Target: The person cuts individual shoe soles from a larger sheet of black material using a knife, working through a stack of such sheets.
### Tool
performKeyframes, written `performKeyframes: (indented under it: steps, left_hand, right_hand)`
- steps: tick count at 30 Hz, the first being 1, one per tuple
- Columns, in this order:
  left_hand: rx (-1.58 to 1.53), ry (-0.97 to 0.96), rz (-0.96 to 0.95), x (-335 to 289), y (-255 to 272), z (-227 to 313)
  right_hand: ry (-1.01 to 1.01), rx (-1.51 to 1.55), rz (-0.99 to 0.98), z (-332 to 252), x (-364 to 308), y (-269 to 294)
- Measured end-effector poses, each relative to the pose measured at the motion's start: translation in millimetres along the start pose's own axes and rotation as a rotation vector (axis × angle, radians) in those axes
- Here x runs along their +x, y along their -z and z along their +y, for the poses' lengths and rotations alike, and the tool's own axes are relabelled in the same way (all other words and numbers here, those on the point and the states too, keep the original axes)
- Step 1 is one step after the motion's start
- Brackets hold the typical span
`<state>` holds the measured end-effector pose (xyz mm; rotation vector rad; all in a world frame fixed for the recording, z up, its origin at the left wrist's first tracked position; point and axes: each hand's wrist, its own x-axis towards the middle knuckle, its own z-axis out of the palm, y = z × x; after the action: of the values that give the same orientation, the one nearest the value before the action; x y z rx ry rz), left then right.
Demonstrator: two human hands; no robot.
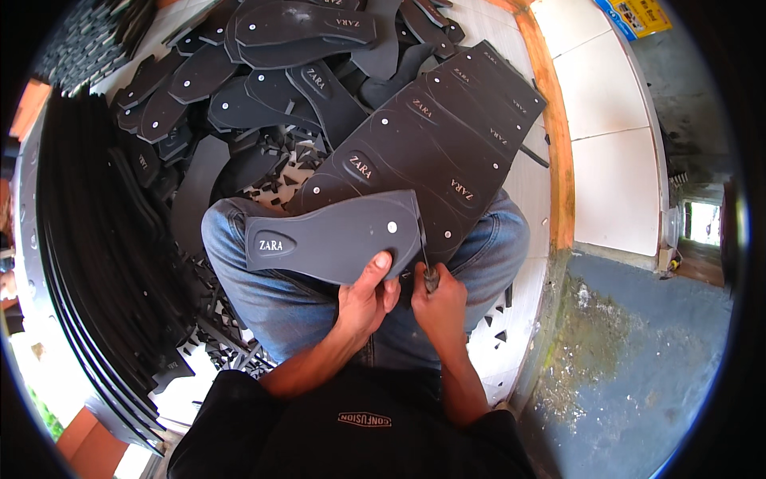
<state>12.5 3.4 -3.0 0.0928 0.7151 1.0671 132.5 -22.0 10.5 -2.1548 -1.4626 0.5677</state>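
Two hands busy. L hand point(363, 307): thumb atop, fingers under, pinched firm on gray sole piece point(331, 239), which overlaps near end of multi-sole sheet point(431, 148). R hand point(439, 307): fist closed round knife point(431, 276) hdl, blade at piece's R end; contact can't tell. Step prob. trimming edge. Next: likely needs steady L hold, blade drawn along curved outline, clear of thumb.

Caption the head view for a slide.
Left hand holds a gray sole piece while the right hand grips a knife by its edge, in front of a larger black sheet.
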Motion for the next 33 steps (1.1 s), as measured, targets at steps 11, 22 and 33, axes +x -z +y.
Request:
performKeyframes:
  steps: [11,22,33]
  left_hand:
    - [0.000,0.211,0.001,-31.8,11.9,-9.3]
    - [0.045,0.213,-0.011,-41.8,31.2,-6.5]
    - [0.157,0.206,-0.014,-60.6,62.1,0.7]
  right_hand:
    - [-0.036,0.145,-0.138,29.5,-11.1,28.7]
    - [-0.168,0.023,-0.273,38.8,-51.4,43.1]
    - [0.137,-0.024,-0.441,20.7,-19.9,28.3]
